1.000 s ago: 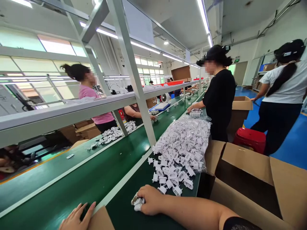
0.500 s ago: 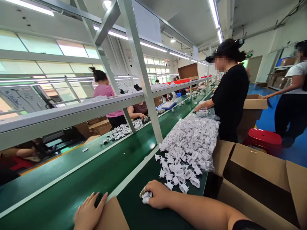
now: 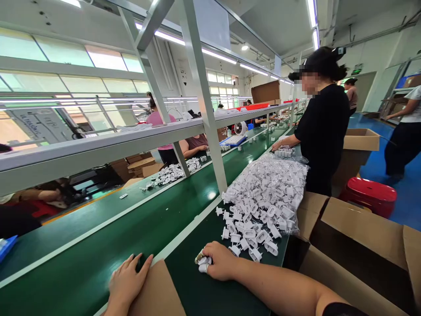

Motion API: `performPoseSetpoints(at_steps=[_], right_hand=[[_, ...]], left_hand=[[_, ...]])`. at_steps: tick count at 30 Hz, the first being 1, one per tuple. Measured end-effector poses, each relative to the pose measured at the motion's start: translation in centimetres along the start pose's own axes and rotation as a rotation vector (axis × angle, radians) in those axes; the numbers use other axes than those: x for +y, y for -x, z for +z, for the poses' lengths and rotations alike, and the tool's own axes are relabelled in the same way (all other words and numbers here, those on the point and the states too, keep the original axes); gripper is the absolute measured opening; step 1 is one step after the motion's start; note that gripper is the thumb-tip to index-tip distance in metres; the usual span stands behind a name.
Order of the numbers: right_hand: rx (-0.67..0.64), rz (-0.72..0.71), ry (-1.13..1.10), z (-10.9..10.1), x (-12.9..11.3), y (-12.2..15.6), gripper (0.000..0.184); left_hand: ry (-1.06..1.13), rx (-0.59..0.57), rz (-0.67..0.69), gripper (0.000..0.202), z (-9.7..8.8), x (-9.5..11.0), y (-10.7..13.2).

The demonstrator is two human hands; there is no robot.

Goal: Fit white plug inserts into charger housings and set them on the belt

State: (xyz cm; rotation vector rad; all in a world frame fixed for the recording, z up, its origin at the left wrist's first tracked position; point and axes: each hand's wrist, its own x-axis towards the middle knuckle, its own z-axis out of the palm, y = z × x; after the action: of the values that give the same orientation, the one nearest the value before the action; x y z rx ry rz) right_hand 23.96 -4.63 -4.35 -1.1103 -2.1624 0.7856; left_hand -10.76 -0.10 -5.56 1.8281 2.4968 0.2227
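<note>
My left hand (image 3: pixel 130 281) lies with its fingers stretched out over the near edge of the green conveyor belt (image 3: pixel 138 232), against a brown cardboard piece (image 3: pixel 158 289). My right hand (image 3: pixel 215 261) is closed low over the dark green table, palm down. White and brownish bits show at its fingertips; whether these are held parts or finger coverings I cannot tell. Just beyond that hand lies a heap of small white plastic plug housings (image 3: pixel 251 232), with more in a clear plastic bag (image 3: pixel 269 184) behind it.
To my right stands an open cardboard box (image 3: pixel 358 219), with a red stool (image 3: pixel 368 195) behind. A metal post (image 3: pixel 208 109) carries a long shelf (image 3: pixel 98 149) above the belt. A co-worker in black (image 3: pixel 324 118) stands beyond the bag. A blue tray (image 3: pixel 8 245) shows at the left edge.
The view has shifted slightly, so most things sit further right. The blue tray has come into view at left. A person at far right has moved. My hands keep nearly the same pose.
</note>
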Motion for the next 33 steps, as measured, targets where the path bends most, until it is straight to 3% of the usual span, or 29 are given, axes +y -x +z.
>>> performPoseSetpoints(at_steps=[33], right_hand=[[-0.03, -0.008, 0.017, -0.1, 0.0, 0.0, 0.027]], left_hand=[[-0.034, 0.018, -0.033, 0.082, 1.1, -0.9, -0.8]])
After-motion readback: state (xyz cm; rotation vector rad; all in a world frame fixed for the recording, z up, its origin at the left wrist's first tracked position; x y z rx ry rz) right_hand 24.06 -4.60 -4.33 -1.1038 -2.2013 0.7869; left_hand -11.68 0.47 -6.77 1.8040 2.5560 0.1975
